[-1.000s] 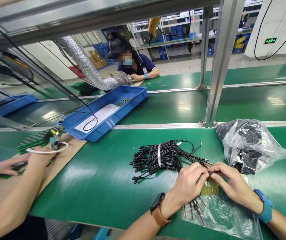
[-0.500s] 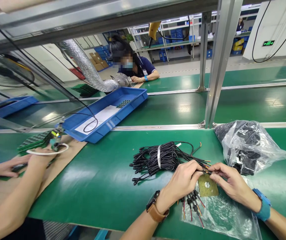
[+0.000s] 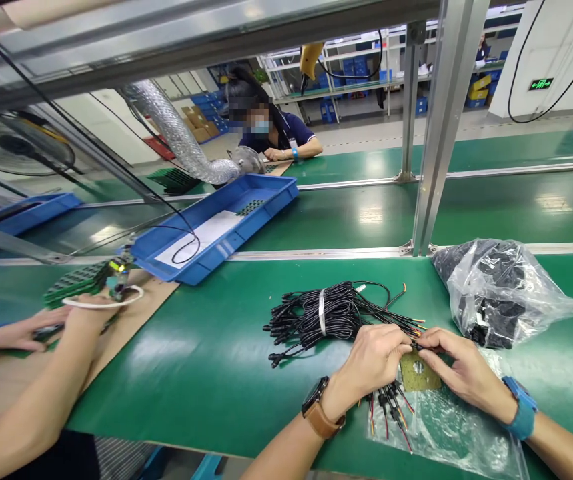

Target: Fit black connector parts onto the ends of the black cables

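Note:
My left hand (image 3: pixel 373 357) and my right hand (image 3: pixel 461 367) meet fingertip to fingertip, both pinched on a thin black cable end (image 3: pixel 416 345). Its tip is mostly covered by my fingers. Just below them lies a yellowish square plate (image 3: pixel 421 379) with a round hole. Several short black connector leads (image 3: pixel 391 403) with red and yellow wire ends lie under and beside my left hand, on a flat clear plastic bag (image 3: pixel 451 433). Behind my left hand rests a tied bundle of black cables (image 3: pixel 339 313), its stripped wire ends pointing right.
A clear bag of black parts (image 3: pixel 496 287) sits at the right, near a metal post (image 3: pixel 431 147). A blue tray (image 3: pixel 206 267) stands back left. At the left, a co-worker's hands (image 3: pixel 86 317) work by green boards (image 3: pixel 73 283). Another person (image 3: pixel 286 133) sits opposite.
My fingertips have drawn slightly closer together on the cable end. The whole view has shifted a little; the bundle and bags keep their places on the table.

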Motion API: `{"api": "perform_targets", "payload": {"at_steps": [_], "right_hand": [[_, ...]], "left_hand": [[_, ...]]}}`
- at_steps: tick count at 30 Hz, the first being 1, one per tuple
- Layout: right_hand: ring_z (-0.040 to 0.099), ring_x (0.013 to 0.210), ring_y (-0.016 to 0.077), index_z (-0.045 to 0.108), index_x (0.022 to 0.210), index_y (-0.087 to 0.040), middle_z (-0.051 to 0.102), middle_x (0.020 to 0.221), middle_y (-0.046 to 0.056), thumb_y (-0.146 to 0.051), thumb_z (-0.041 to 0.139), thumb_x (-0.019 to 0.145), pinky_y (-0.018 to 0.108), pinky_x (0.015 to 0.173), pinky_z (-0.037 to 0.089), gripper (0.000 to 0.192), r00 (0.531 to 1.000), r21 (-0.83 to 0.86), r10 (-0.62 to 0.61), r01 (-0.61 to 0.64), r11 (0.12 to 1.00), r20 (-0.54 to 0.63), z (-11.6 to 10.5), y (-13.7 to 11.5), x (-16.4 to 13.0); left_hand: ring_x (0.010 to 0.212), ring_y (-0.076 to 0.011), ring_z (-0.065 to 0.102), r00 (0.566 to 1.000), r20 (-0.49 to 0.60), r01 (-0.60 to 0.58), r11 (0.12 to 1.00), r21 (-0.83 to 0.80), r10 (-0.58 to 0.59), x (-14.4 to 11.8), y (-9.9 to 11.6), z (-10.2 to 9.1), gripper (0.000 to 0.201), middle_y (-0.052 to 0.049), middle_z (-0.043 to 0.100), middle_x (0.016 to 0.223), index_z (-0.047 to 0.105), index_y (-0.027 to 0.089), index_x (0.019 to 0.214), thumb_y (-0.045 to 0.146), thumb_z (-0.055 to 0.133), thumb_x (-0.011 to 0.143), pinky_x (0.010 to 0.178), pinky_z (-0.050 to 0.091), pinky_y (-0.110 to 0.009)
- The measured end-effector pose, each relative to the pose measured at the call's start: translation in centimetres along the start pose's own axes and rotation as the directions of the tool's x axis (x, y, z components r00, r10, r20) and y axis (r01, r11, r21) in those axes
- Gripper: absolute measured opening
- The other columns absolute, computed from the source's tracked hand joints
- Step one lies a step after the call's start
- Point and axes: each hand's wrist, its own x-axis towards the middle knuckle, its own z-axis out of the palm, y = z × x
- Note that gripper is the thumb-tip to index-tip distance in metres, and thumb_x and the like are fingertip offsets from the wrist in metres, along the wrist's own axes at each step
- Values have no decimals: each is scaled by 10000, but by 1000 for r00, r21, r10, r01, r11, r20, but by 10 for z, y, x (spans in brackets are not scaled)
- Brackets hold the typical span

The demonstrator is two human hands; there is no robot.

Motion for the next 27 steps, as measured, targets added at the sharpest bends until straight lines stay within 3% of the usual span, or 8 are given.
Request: {"api": "perform_targets", "payload": {"at_steps": [11, 27], "right_hand": [[672, 877, 190, 608, 1069, -220, 687, 955, 54, -164, 540, 1013, 303, 773, 544, 104, 999, -29, -49, 49, 998, 5, 4, -1, 3], [673, 872, 185, 619, 1108, -219, 685, 968, 58, -167, 537, 1022, 294, 765, 555, 129, 998, -62, -55, 56, 996, 16, -1, 0, 1]], "left_hand": [[634, -147, 600, 998, -54, -14, 1000, 20, 15, 0, 1, -1, 202, -19, 660, 708, 654, 163, 830, 200, 538, 991, 605, 409, -270], [674, -167, 636, 999, -33, -18, 996, 89, 21, 1, 5, -2, 173, -32, 681, 746, 650, 165, 854, 175, 536, 983, 626, 440, -279]]}}
